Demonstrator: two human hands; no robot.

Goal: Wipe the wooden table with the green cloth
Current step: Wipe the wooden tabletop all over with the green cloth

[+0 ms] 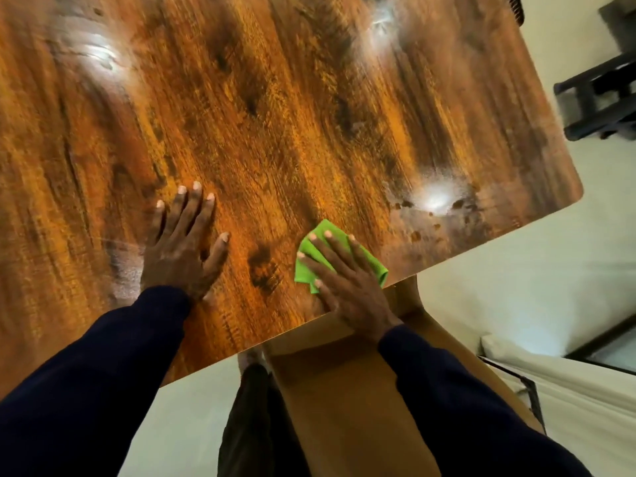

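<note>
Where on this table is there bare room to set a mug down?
Nearly all the wooden table beyond both hands is bare. The near edge is taken: left hand flat on wood, right hand pressing the green cloth. A bare strip lies between them.

Long dark navy sleeves [103, 373]

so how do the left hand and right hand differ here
The right hand presses flat on the green cloth near the wooden table's edge; the left hand lies on bare wood, with no cloth. The left hand's fingers point straight up the table; the right hand's angle up-left. Both are open, palms down, in dark sleeves.
</note>
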